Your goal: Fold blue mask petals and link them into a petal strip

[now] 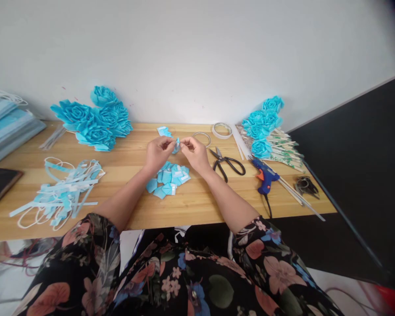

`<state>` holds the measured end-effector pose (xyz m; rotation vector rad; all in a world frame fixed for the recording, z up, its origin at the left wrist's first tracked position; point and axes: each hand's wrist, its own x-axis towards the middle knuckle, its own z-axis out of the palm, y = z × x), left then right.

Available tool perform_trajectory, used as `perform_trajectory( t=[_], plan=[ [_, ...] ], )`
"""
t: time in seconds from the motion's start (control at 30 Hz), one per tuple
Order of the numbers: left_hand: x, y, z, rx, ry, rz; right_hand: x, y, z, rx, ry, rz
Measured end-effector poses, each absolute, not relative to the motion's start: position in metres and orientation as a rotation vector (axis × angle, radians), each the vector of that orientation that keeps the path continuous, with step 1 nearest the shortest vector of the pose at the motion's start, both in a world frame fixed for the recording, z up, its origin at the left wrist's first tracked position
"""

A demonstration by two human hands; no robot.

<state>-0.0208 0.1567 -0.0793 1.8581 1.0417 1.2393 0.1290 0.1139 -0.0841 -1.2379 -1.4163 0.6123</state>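
A small blue fabric piece (177, 147) is pinched between my two hands above the middle of the wooden table. My left hand (158, 152) grips its left side with closed fingertips. On the other side, my right hand (195, 152) pinches its edge, thumb and index finger pressed together. Just below my hands lies a pile of cut blue fabric pieces (171, 175), some with white edges. Behind my left hand rest a few more blue pieces (164, 131). Black-handled scissors (226, 162) lie open to the right of my right hand.
Large blue flowers (98, 118) stand at the back left, smaller ones (263, 125) at the back right. Tape rolls (221, 130) lie near the wall. A blue glue gun (267, 175) is at the right, cut strips (62, 188), a phone (1, 184) and face masks (13, 127) at the left.
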Motion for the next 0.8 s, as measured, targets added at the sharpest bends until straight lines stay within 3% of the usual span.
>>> perform_trajectory(
  t=[0.43, 0.8],
  plan=[
    [-0.0238, 0.1614, -0.0774, 1.477, 0.893, 1.353, 0.1314, 0.1164, -0.0849, -1.19, -1.372, 0.704],
    [-0.0216, 0.1641, -0.0822, 1.451, 0.832, 1.153, 0.1298, 0.1123, -0.0821, -1.153, -1.393, 0.848]
  ],
)
